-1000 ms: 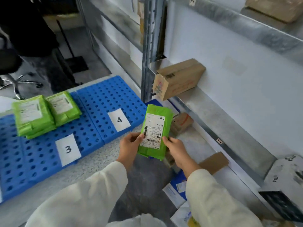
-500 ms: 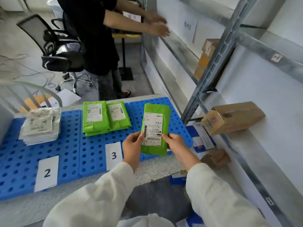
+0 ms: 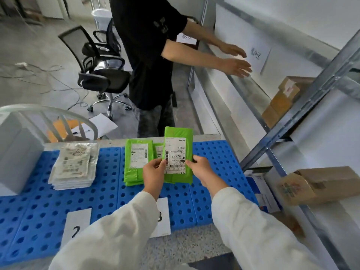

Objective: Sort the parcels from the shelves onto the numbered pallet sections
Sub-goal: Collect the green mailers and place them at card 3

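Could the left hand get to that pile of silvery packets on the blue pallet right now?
Probably yes, once freed: the left hand is pinching the green parcel together with the right hand, but nothing stands between it and the silvery packets.

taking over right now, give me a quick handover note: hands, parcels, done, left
Left hand and right hand each pinch a lower edge of one green parcel, label facing up, held over the blue pallet.
Done: sorted green parcels lie behind label 3; a silver parcel stack lies behind label 2.
Left: set down the held parcel; cardboard box on the shelf not yet sorted.
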A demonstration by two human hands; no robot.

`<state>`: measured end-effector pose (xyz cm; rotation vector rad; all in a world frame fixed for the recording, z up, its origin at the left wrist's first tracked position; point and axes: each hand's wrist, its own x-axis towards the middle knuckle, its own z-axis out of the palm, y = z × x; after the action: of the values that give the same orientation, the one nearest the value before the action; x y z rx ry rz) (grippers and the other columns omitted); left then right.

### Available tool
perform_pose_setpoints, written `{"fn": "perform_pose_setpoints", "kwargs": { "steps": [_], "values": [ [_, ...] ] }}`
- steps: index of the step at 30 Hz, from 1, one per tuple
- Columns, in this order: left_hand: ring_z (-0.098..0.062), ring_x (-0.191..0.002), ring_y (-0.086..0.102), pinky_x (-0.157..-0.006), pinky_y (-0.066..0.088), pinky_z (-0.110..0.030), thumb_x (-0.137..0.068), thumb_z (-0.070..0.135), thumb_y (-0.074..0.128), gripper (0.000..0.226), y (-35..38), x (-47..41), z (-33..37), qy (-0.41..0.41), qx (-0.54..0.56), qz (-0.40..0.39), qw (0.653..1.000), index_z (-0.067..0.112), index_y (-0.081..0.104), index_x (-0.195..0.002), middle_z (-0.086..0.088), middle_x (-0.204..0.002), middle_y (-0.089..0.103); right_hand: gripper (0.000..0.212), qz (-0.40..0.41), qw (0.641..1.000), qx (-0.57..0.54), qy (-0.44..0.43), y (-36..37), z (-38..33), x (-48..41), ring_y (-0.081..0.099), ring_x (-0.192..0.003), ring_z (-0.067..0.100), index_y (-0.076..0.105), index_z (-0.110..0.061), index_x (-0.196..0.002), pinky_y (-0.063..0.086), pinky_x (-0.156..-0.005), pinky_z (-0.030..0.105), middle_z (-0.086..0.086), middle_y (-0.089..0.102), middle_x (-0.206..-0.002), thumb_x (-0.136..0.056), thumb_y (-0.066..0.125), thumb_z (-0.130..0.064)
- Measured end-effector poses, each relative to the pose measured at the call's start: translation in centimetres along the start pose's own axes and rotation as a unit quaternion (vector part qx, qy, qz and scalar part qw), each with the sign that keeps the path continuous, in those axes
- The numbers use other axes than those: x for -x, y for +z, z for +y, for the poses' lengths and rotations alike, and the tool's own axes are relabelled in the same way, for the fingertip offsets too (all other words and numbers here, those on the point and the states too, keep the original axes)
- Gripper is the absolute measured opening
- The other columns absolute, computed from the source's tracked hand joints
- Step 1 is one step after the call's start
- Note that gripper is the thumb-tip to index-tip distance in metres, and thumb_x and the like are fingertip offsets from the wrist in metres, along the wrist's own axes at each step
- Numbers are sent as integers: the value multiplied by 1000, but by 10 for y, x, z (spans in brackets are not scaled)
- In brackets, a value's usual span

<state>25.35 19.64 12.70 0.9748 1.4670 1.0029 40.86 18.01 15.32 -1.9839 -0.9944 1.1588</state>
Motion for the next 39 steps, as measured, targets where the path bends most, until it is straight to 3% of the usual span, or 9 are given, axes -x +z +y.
{"fn": "perform_pose_setpoints", "kwargs": {
  "steps": [7,11,14,17,24,27,32,35,39],
  "values": [
    [-9,-77,62,-60,48,-22,-95,24,59,20,-6,-52,-7,9,-103,-17,995,12,71,-105,6,-85,68,29,3,999,44,23,26,-15,-49,61,-105,24,59,-9,-126,51,-92,36,8,63,-124,-99,51,-16],
    [-8,-81,63,-65,50,-22,-93,28,61,31,-4,-70,-19,-1,-114,-15,993,14,66,-120,10,-92,68,36,14,996,82,25,41,-13,-70,59,-111,24,53,-10,-135,50,-96,40,7,59,-130,-99,48,-15],
    [-7,-67,59,-58,50,-23,-92,29,63,33,0,-78,-31,-37,-122,2,992,13,66,-121,13,-80,65,46,22,993,114,21,52,-6,-82,54,-120,22,42,-15,-145,47,-100,38,5,51,-139,-100,46,-13],
    [-12,-54,50,-52,42,-24,-93,26,62,27,3,-83,-44,-61,-139,-2,988,10,70,-113,-2,-78,71,46,18,992,118,33,59,3,-91,53,-120,22,41,-17,-145,47,-93,30,6,50,-139,-100,46,-11],
    [-14,-86,55,-76,46,-25,-94,18,60,36,10,-90,-47,-36,-185,-5,982,6,59,-129,-5,-109,57,52,12,992,116,56,72,26,-99,48,-128,20,35,-19,-149,44,-93,26,2,43,-148,-99,47,-8],
    [-16,-95,53,-89,48,-30,-95,17,58,39,9,-92,-49,-18,-216,-27,976,7,53,-133,-5,-115,51,55,4,991,125,55,76,30,-96,46,-131,22,30,-22,-151,45,-103,35,2,40,-151,-100,46,-9],
    [-17,-97,52,-87,46,-30,-98,19,51,35,2,-91,-46,26,-263,-56,963,8,51,-131,-3,-122,44,59,-7,986,161,46,68,29,-88,27,-144,21,22,-20,-154,30,-115,39,1,25,-158,-101,47,-27],
    [-18,-107,51,-86,41,-26,-102,25,39,35,-2,-91,-34,127,-321,-78,935,9,55,-128,-3,-124,51,53,6,981,193,16,58,22,-81,23,-145,19,24,-21,-153,25,-116,37,0,23,-158,-103,40,-29],
    [-19,-128,45,-107,34,-31,-103,32,34,42,-5,-95,-9,297,-450,-124,833,12,51,-135,-2,-138,51,50,12,958,285,-38,37,8,-64,24,-144,20,26,-17,-152,26,-117,38,2,26,-157,-104,36,-28]
  ]
}}
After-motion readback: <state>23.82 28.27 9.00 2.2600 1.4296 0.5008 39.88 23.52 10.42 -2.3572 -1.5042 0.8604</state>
